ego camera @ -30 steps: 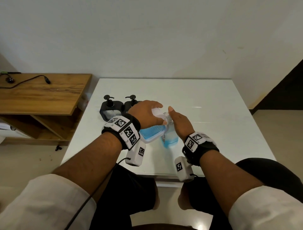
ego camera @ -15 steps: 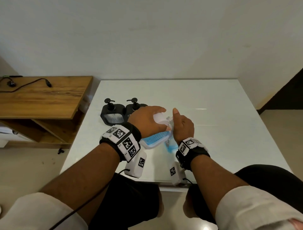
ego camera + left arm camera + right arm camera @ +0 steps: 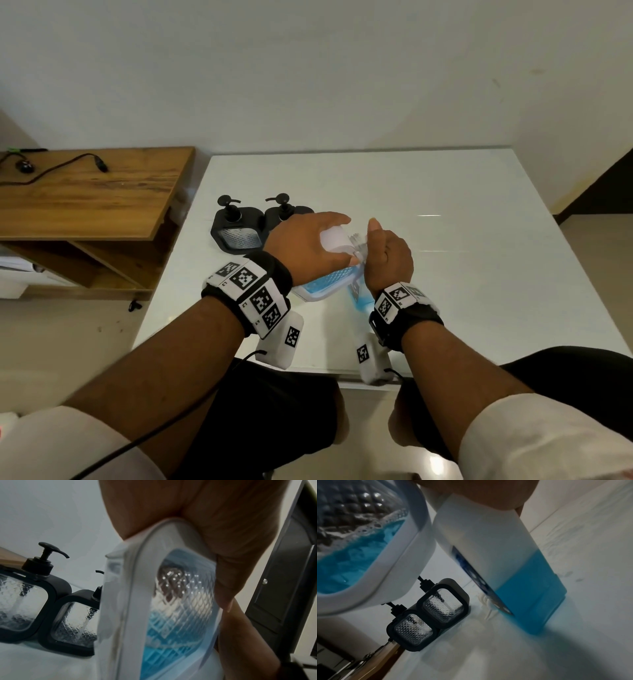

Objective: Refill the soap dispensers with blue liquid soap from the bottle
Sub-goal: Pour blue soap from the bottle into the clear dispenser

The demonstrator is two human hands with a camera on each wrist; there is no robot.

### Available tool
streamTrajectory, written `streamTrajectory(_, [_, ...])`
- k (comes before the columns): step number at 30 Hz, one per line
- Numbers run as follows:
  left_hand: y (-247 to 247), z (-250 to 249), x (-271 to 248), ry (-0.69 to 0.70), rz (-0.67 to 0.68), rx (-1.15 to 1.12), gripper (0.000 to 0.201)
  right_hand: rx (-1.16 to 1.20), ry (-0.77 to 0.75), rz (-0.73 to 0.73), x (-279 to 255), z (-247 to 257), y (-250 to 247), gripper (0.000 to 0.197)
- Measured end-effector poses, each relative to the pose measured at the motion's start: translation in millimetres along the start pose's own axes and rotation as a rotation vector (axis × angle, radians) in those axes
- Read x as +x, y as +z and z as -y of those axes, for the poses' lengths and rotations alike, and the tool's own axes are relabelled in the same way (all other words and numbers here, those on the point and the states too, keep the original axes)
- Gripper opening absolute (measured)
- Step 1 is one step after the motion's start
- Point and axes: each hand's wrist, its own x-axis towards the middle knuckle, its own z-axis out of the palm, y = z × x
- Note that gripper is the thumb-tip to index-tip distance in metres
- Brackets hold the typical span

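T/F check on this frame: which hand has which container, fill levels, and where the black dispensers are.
1. The left hand grips a white-framed dispenser holding blue soap. True.
2. The white-framed dispenser stands upright on the table. False: it is tilted, leaning toward the bottle.
3. The right hand holds the soap bottle near its top. True.
4. The soap bottle is full to the neck. False: blue liquid fills only its lower part.
5. Two black dispensers stand side by side, pumps on. True.
6. The black dispensers sit on the wooden shelf. False: they are on the white table.
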Motion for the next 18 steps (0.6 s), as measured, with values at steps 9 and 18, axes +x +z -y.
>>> streamTrajectory(9, [1.2, 1.4, -0.4, 0.002, 0.01, 0.004, 0.063, 0.004, 0.002, -0.012, 1.3, -1.1, -0.1, 0.053])
streamTrajectory(18, [-1.7, 0.5, -2.7, 0.012, 0.029, 0.055, 0.063, 0.04, -0.009, 0.003, 1.0, -4.9, 0.2, 0.063])
